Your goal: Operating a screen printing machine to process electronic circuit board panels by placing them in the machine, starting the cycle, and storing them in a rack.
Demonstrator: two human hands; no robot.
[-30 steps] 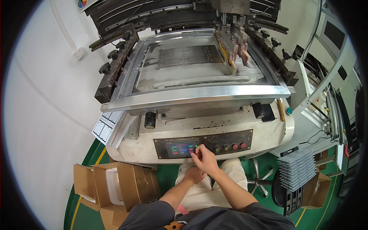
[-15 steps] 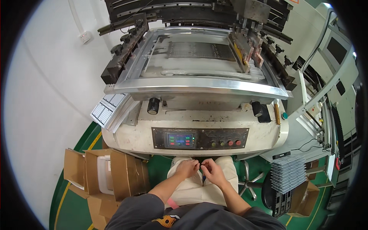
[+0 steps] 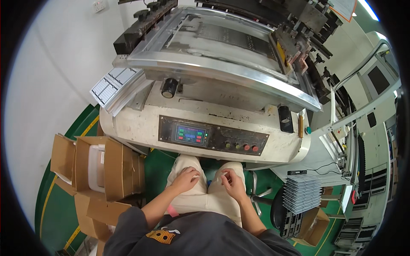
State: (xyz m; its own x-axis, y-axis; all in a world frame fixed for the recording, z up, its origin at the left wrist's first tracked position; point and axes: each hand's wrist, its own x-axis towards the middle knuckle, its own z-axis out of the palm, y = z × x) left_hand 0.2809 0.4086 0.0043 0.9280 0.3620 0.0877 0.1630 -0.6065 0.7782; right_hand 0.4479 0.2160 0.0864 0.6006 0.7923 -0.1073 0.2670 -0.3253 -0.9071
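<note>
My left hand (image 3: 185,179) rests on the left thigh of my cream trousers (image 3: 207,202), its fingers loosely bent, with nothing visible in it. Over the right thigh, my right hand (image 3: 232,183) is half curled, thumb and fingers a little apart, and nothing shows in it either. A gap of lap lies between the two hands. In front of my knees stands a cream printing machine (image 3: 145,121) with a control panel (image 3: 213,135) holding a small lit screen and several buttons. On top of it lies a metal-framed screen (image 3: 205,66) with grey paste smeared over its mesh.
Opened cardboard boxes (image 3: 124,168) stand on the floor at left. Beside the machine's left end is a stack of patterned boards (image 3: 112,90). To my right, grey trays (image 3: 302,194) are piled on a black stool (image 3: 278,209), near another carton (image 3: 314,226) and a white machine (image 3: 324,149).
My hands, close together at the fingertips before, have moved apart onto my thighs. The view has turned and tilted, so the machine appears slanted and higher.
</note>
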